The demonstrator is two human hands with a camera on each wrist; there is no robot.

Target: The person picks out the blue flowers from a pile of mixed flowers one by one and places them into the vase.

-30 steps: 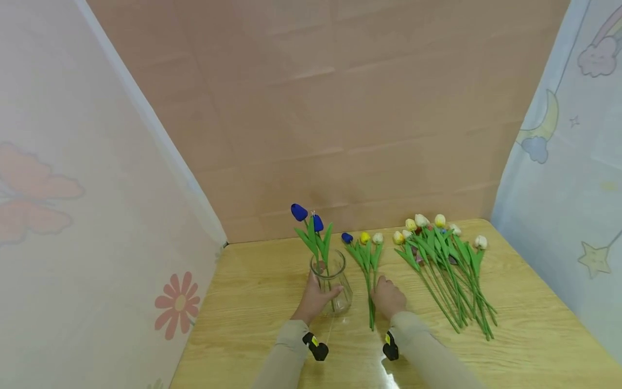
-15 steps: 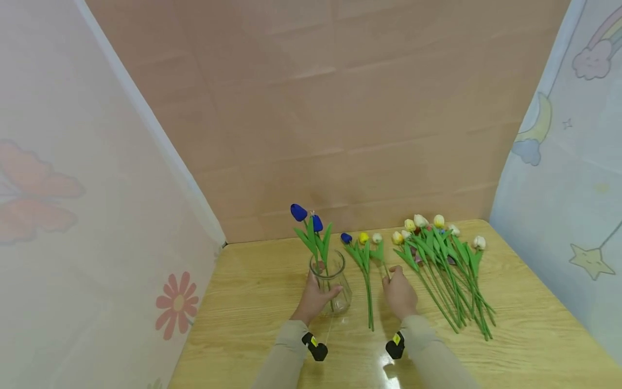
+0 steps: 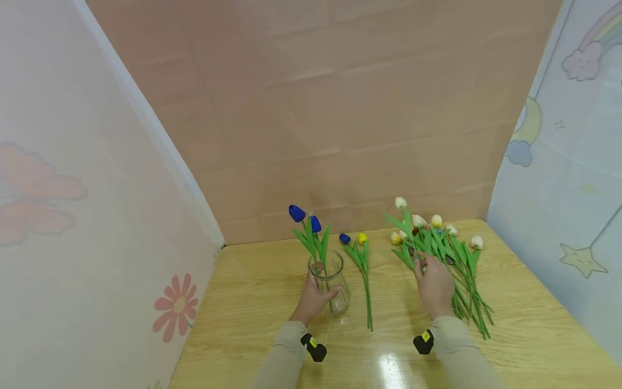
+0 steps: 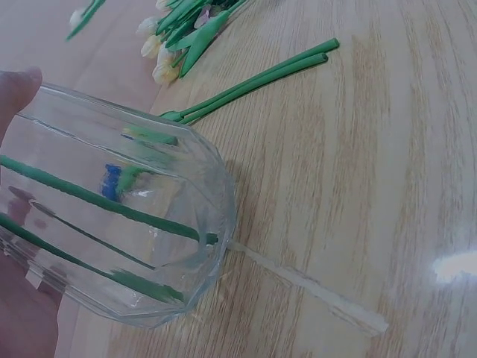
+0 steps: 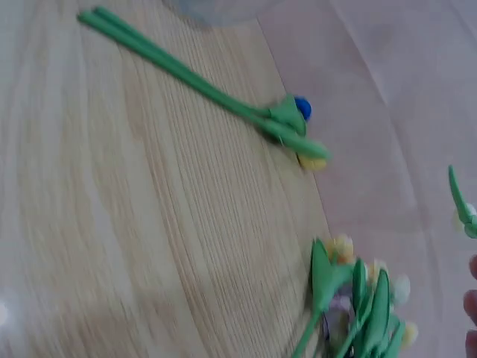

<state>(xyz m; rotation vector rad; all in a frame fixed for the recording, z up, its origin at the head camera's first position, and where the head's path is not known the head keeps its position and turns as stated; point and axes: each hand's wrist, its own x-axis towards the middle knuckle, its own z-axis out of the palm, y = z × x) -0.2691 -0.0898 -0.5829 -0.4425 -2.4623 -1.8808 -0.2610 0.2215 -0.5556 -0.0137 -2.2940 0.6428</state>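
My left hand (image 3: 315, 300) grips the side of a clear glass vase (image 3: 343, 289). Two blue tulips (image 3: 297, 213) stand in it, their green stems (image 4: 112, 201) showing through the glass in the left wrist view. Over the pile at the right, my right hand (image 3: 435, 285) pinches the stem of a white tulip (image 3: 400, 202), whose bloom points up and away. Only its fingertips (image 5: 472, 306) show at the edge of the right wrist view. Between the hands, a blue tulip (image 3: 345, 238) and a yellow tulip (image 3: 362, 237) lie side by side.
A pile of white and pale yellow tulips (image 3: 466, 270) lies on the right of the wooden table (image 3: 252, 292), with some darker blooms among them. A brown sheet (image 3: 311, 119) stands behind the table, and patterned cloth (image 3: 97, 216) hangs on both sides.
My right hand has lifted the white tulip from beside the blue and yellow ones and carried it right, over the pile. The left hand stays on the vase.
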